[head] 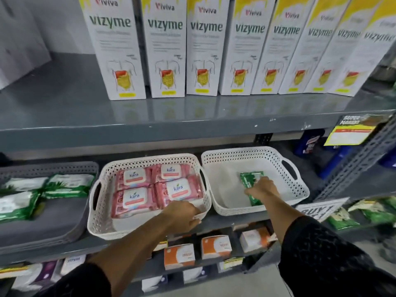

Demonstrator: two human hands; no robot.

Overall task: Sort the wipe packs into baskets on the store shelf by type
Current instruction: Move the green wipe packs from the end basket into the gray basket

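Two white perforated baskets stand side by side on the middle shelf. The left basket (100, 202) holds several pink Kara wipe packs (132, 196). My left hand (184, 215) grips that basket's front right rim. The right basket (295, 189) contains a single green wipe pack (249, 177). My right hand (262, 188) is inside this basket, fingers closed on the green pack. Further left, a grey tray (53, 221) carries several green-and-white wipe packs (66, 185).
Tall white Vizyme boxes (165, 46) line the upper shelf. More green packs (368, 213) lie at the right beyond a slanted metal upright (360, 159). Orange and white boxes (179, 255) fill the shelf below. A yellow price tag (351, 131) hangs at the right.
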